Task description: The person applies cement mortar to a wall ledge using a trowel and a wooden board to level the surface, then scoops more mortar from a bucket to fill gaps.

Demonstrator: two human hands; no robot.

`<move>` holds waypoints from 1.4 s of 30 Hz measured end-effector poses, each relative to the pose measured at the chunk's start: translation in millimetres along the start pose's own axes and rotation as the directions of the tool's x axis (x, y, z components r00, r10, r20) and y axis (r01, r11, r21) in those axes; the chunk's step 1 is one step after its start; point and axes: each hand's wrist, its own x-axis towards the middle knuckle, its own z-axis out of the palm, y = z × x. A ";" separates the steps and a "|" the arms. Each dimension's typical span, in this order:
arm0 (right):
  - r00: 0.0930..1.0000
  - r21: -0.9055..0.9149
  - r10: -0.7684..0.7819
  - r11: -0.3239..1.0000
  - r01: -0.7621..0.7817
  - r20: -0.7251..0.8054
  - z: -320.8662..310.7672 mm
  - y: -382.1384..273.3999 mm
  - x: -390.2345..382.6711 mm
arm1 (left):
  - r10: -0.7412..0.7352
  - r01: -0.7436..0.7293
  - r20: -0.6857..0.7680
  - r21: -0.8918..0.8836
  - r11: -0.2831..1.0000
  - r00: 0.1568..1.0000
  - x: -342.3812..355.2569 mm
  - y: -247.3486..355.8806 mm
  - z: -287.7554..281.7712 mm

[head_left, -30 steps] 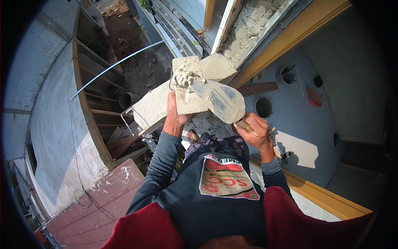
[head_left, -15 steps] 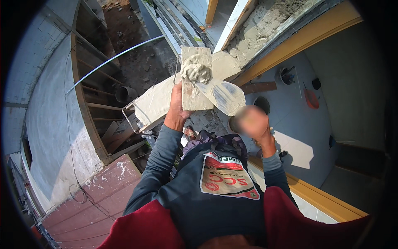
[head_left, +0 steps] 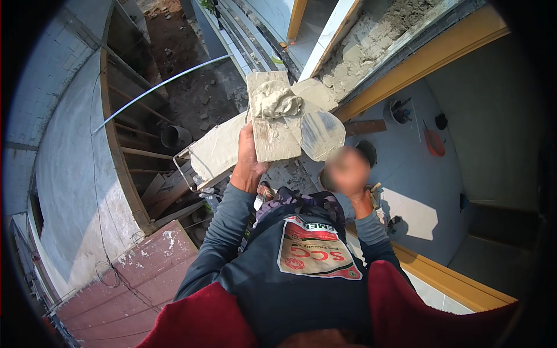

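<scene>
Board (head_left: 274, 146) in the left hand (head_left: 250, 158) stood near the middle of the view, its long side running roughly from 12 to 6 o'clock. A thick heap of wet cement (head_left: 277, 100) sat on its upper half, while the lower half carried only a thin smear. Reckoned from the board, the left hand was at 7 o'clock, grasping the edge; whatever part of its fingers lay underneath was hidden. At 4 o'clock the right hand (head_left: 348, 171) grasped the trowel (head_left: 325, 134) by its handle end, though a blur covered the hand and I could not tell how each finger lay. The trowel's rounded blade, streaked with cement, pointed toward 10 o'clock and met the board's right side, close below the heap.

A cement-coated slab (head_left: 219, 148) stretched out behind the board toward 8 o'clock, with a bent metal bar (head_left: 183, 172) by its outer end. At 2 o'clock rough cement (head_left: 371, 55) filled a ledge beside a yellow-brown frame (head_left: 429, 61). Toward 3 o'clock a bucket (head_left: 394, 117) holding tools stood on the floor (head_left: 406, 165). A grey pail (head_left: 176, 136) lay at 9 o'clock.
</scene>
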 end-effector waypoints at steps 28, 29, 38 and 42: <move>0.473 0.433 0.788 0.294 -0.852 0.395 -14.1 25.0 32.0 | -0.111 0.141 0.123 -0.275 0.951 0.986 -15.8 5.5 -48.0; 0.470 0.446 0.794 0.286 -0.848 0.386 -19.3 24.4 29.2 | -0.093 0.125 0.130 -0.269 0.955 0.987 -17.3 6.3 -47.8; 0.576 0.305 0.763 0.497 -0.812 0.292 -51.3 -19.5 12.1 | -0.059 0.071 0.052 -0.265 0.962 0.997 -12.9 5.1 -35.3; 0.795 0.274 0.523 0.751 -0.600 0.307 -45.3 -32.3 4.7 | -0.093 0.136 0.171 -0.259 0.956 0.981 10.8 -3.1 -35.4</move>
